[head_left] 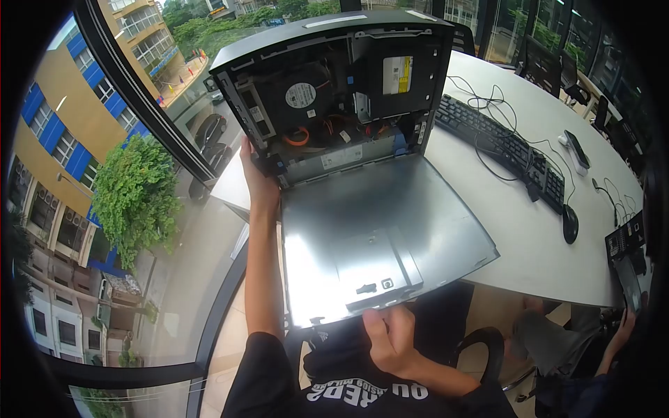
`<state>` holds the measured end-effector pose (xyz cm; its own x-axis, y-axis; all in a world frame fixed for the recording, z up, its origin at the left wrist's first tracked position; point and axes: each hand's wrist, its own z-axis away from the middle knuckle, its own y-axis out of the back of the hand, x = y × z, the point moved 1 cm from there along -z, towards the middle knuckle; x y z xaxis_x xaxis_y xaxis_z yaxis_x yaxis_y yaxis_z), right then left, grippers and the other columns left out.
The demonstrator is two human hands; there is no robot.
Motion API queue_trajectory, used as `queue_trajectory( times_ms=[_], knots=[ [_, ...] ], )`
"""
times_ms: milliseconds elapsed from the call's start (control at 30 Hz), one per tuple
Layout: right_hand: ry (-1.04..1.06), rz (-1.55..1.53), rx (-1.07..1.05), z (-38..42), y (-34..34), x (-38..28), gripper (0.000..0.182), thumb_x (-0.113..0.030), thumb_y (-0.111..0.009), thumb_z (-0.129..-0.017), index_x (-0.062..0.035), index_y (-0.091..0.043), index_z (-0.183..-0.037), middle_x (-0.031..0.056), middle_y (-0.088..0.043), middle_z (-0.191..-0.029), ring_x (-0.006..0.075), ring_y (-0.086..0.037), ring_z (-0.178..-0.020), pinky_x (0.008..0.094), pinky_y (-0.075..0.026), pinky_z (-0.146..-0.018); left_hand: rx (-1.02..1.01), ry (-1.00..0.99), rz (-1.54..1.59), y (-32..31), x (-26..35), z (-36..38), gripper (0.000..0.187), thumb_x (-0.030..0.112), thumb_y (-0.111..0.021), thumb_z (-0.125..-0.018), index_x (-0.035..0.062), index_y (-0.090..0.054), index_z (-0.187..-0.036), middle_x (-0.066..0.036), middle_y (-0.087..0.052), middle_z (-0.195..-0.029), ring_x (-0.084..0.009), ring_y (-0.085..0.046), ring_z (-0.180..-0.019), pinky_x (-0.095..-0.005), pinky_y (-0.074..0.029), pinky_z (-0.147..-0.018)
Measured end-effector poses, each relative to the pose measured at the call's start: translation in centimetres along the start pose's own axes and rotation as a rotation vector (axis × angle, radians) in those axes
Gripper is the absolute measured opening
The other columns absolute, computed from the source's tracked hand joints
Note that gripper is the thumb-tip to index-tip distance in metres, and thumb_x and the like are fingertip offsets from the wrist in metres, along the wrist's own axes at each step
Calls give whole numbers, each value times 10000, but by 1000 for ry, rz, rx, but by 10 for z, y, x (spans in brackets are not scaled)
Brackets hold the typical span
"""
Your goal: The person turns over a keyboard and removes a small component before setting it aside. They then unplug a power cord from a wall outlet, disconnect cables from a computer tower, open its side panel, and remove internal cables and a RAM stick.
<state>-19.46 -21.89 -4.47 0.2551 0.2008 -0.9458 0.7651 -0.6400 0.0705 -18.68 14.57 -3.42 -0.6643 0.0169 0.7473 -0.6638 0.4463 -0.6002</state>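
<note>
A black desktop computer case (327,28) stands on the table with its inside facing me. Inside it show a round-labelled fan (301,95), a drive with a yellow-white label (397,75) and orange cables (295,137). Its shiny metal side panel (327,230) slopes from the case's lower edge down toward my body. My left hand (259,182) grips the left side of the case, its fingers partly hidden behind it. At the panel's near edge, my right hand (394,341) is closed on the rim, thumb on top, beside the latch (366,288).
On the white table (502,230) to the right lie a black keyboard (502,143) with tangled cables, a mouse (570,224) and a small black-and-white device (575,153). Another person's hand (622,331) holds a dark object at far right. A window borders the left.
</note>
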Motion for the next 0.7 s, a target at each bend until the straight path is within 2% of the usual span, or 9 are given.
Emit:
queue_trajectory(
  times_ms=[100,200,300,400,500,600,667,700],
  knots=[
    [-95,-266,30,2,-6,-4,245,-111,-583,-1028,101,-587,-1151,160,-712,-1028,254,-725,-895,359,-590,-816,-6,-26,-7,0,-1,1,508,494,-544,-1029,80,-617,-1314,-66,-671,-1213,-194,-623,-1111,-342,-482,-959],
    [-278,-687,90,1,-14,-9,224,-87,-544,-1046,90,-581,-1179,124,-688,-1084,223,-689,-1005,361,-590,-870,-21,-24,-12,6,-2,-3,498,483,-528,-1037,79,-615,-1314,-68,-676,-1213,-195,-627,-1114,-342,-484,-957],
    [-406,-900,88,-1,-9,-10,208,-77,-578,-1034,50,-599,-1198,96,-689,-1091,174,-661,-1056,327,-568,-881,-3,-22,-27,12,-5,-4,484,468,-513,-1044,79,-613,-1315,-73,-679,-1216,-198,-629,-1122,-343,-484,-962],
    [-407,-834,146,2,-6,3,206,-74,-625,-1012,6,-614,-1201,60,-679,-1100,126,-654,-1026,282,-541,-867,26,-28,-48,6,-3,-2,473,470,-501,-1041,87,-609,-1296,-69,-674,-1201,-197,-626,-1112,-346,-481,-958],
    [-464,-805,163,0,-5,8,306,-48,-627,-986,-3,-566,-1283,110,-671,-1166,217,-677,-1044,415,-560,-934,22,-47,-68,3,-2,0,478,488,-490,-1036,95,-600,-1285,-64,-666,-1193,-199,-617,-1110,-356,-473,-966],
    [-542,-930,204,-7,-4,11,329,-23,-634,-969,-23,-565,-1291,93,-661,-1169,216,-669,-1065,406,-544,-947,31,-45,-65,6,-1,0,504,474,-487,-1050,70,-596,-1331,-90,-664,-1263,-217,-612,-1177,-361,-459,-1023],
    [-577,-1023,261,-18,-5,-2,294,-4,-653,-962,-28,-595,-1249,70,-667,-1135,156,-670,-1025,326,-546,-913,87,-30,-80,6,-2,-1,515,480,-476,-1054,69,-590,-1342,-97,-656,-1283,-226,-604,-1194,-368,-451,-1044],
    [-594,-1069,290,-22,-7,-6,277,5,-662,-958,-31,-610,-1228,58,-670,-1118,126,-670,-1005,286,-547,-896,22,-16,-15,10,-2,-2,522,479,-481,-1054,67,-580,-1358,-102,-652,-1293,-232,-597,-1213,-368,-447,-1053]
  ],
)
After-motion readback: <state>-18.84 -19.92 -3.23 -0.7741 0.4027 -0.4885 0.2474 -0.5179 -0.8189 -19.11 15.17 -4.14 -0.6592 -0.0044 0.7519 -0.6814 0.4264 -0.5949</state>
